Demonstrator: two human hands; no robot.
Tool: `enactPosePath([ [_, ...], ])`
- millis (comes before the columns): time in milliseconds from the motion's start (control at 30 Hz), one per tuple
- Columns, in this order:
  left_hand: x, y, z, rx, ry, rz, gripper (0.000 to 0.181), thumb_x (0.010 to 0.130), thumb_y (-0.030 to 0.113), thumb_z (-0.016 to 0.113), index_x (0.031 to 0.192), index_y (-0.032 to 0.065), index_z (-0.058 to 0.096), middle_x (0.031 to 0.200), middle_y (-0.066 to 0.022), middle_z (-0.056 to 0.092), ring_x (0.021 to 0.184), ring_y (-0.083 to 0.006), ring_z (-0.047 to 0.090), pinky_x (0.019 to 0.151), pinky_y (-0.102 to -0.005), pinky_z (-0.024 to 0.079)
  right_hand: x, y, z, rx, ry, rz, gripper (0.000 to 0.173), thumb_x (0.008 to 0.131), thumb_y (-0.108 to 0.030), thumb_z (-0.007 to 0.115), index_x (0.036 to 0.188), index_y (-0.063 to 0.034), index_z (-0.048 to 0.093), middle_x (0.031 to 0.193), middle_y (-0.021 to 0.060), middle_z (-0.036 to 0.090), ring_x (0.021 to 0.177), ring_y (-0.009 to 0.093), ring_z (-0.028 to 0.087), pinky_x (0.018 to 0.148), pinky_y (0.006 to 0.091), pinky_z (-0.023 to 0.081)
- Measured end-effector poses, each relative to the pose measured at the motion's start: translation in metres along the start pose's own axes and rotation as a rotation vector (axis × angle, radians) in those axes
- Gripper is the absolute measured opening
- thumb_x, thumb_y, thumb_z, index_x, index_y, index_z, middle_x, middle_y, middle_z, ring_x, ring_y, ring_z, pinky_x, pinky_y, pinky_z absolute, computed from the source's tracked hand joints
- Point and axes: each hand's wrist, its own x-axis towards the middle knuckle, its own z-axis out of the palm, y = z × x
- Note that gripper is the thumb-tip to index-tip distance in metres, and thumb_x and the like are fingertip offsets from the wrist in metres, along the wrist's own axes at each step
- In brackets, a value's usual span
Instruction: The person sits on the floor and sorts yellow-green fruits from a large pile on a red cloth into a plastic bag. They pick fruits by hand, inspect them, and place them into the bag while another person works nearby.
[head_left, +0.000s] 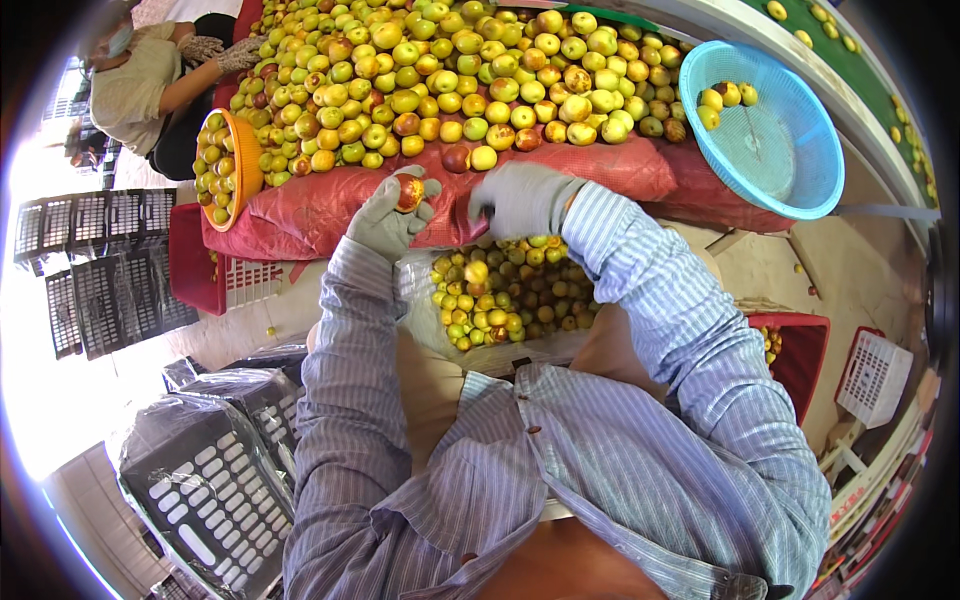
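Observation:
My left hand (391, 214), in a grey glove, holds a jujube (409, 193) with a large reddish-brown patch. My right hand (523, 199), gloved alike, is blurred over the edge of the red mesh sacking (615, 169); its fingers do not show clearly. Beyond both hands spreads a heap of yellow-green and brown-spotted jujubes (450, 82). Below, between my knees, more jujubes (487, 319) fill a container lined with clear plastic (417, 281). One blurred yellow jujube (475, 271) shows above them, apparently in the air.
A blue plastic basket (765, 150) with several jujubes stands at the right, an orange basket (246, 169) of jujubes at the left. A co-worker's gloved hand (240, 55) touches the heap's far left. Plastic-wrapped black crates (210, 480) stand lower left. A red-lined crate (802, 360) is at my right.

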Motion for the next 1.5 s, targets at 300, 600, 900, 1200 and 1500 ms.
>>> enactPosePath([
  [300,0.044,-0.039,0.018,1.111,0.5,-0.346,0.055,0.103,0.047,0.034,0.132,0.0017,0.047,0.097,-0.0165,0.067,0.073,-0.0267,0.067,0.063,-0.0331,0.056,0.01,0.001,0.035,0.38,0.451,-0.163,0.049,0.08,-0.023,0.075,0.122,-0.0036,0.055,0.11,0.0187,0.065,0.103,0.03,0.064,0.09,0.0415,0.05],
  [600,0.129,-0.047,0.009,1.553,0.516,0.27,0.043,0.088,0.051,0.056,0.111,0.0168,0.069,0.11,-0.0178,0.069,0.102,-0.0382,0.064,0.092,-0.0448,0.049,-0.068,0.052,-0.021,1.348,0.698,0.127,0.045,0.094,-0.033,0.062,0.128,-0.0066,0.051,0.094,0.0086,0.063,0.057,0.012,0.058,0.043,0.0231,0.045],
  [900,0.079,-0.064,0.083,1.968,0.512,-0.067,0.046,0.095,0.046,0.043,0.121,0.0118,0.063,0.12,-0.0212,0.064,0.114,-0.0373,0.059,0.1,-0.0444,0.045,-0.272,0.035,0.073,1.621,1.157,-0.117,0.045,0.097,-0.038,0.054,0.131,-0.0097,0.053,0.097,0.0109,0.062,0.058,0.01,0.049,0.046,0.0218,0.036],
  [1200,0.044,-0.08,0.028,1.438,0.343,0.016,0.045,0.102,0.042,0.042,0.124,0.0086,0.063,0.103,-0.0108,0.068,0.089,-0.021,0.062,0.075,-0.0319,0.049,-0.466,0.144,0.305,0.267,1.179,1.487,0.067,0.087,-0.056,0.062,0.131,-0.0062,0.056,0.125,0.0191,0.064,0.113,0.033,0.063,0.091,0.039,0.051],
  [1500,-0.005,-0.008,0.02,1.068,0.443,-0.05,0.042,0.1,0.04,0.049,0.115,0.0038,0.066,0.092,-0.0027,0.068,0.067,-0.0069,0.054,0.061,-0.022,0.044,-0.333,0.131,0.154,0.49,1.33,0.596,0.042,0.091,-0.026,0.065,0.122,0.0027,0.061,0.116,0.0152,0.067,0.108,0.022,0.064,0.094,0.0334,0.048],
])
